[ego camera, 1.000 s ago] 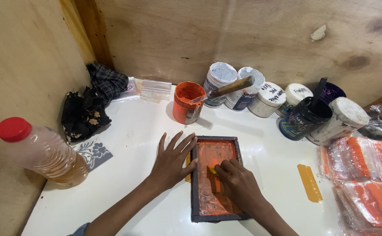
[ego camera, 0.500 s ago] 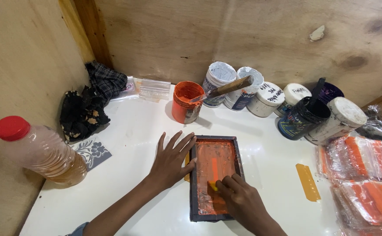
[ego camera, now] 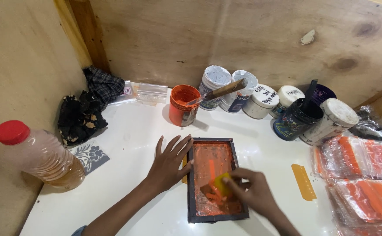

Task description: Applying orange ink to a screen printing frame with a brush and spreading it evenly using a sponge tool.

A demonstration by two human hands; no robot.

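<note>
Left hand [ego camera: 167, 164] flat, fingers spread, pressing on white desk [ego camera: 134, 131] against left edge of dark-framed screen [ego camera: 215, 180]. Right hand [ego camera: 254, 192] grip pinched on yellow squeegee [ego camera: 221, 183], resting on orange-inked mesh near frame's lower middle. Orange paint pot [ego camera: 184, 105] stands behind frame.
</note>
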